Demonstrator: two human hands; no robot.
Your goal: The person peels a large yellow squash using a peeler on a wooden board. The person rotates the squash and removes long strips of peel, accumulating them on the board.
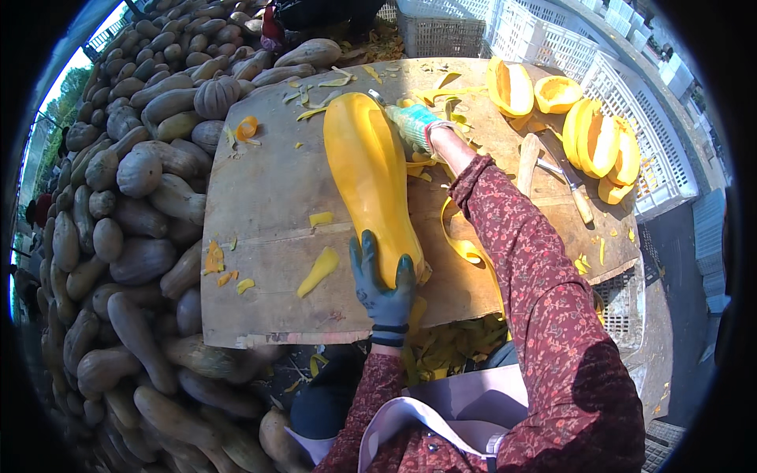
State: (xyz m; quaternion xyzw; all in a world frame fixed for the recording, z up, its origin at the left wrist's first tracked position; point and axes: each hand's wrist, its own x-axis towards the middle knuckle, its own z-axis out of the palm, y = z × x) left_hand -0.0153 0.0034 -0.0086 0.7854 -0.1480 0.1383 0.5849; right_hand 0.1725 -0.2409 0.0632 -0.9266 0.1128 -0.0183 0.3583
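A long peeled yellow squash [366, 171] lies lengthwise on a wooden board [260, 183] in front of me. My left hand [384, 290], in a grey glove with dark green fingertips, grips its near end, fingers and thumb on either side. At the far end, my right hand [414, 125], in a pale green and white glove, is closed around a tool, apparently a peeler [376, 96]; only its metal end shows. That end sits at the squash's far right edge. A long strip of peel [458, 242] hangs over the board's near edge, below my right forearm.
Cut squash pieces [597, 139] lie at the board's right, beside a wooden-handled knife [571, 177] and another wooden handle [528, 162]. Unpeeled squashes [142, 254] are heaped along the left. White plastic crates [544, 44] stand behind and right. Peel scraps [319, 272] dot the board.
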